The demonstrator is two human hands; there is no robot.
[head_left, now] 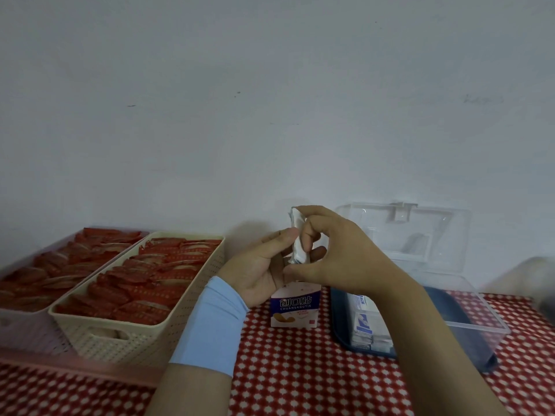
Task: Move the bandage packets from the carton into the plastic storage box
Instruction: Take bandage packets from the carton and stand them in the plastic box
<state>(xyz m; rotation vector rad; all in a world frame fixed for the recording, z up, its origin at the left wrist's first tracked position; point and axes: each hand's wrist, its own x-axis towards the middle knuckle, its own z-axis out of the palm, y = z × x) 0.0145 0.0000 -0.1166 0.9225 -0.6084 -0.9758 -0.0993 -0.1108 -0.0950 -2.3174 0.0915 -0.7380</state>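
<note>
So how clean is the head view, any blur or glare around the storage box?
Head view: dim, flat light; faint reflections on the box's clear lid; a blurred smear at the right edge; the held bandage packets read fairly sharp.

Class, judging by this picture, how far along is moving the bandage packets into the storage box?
Done: some packets lie in the storage box. In hand: left hand and right hand grip a stack of packets above the carton. Left: placing that stack; whether the carton holds more is hidden.
</note>
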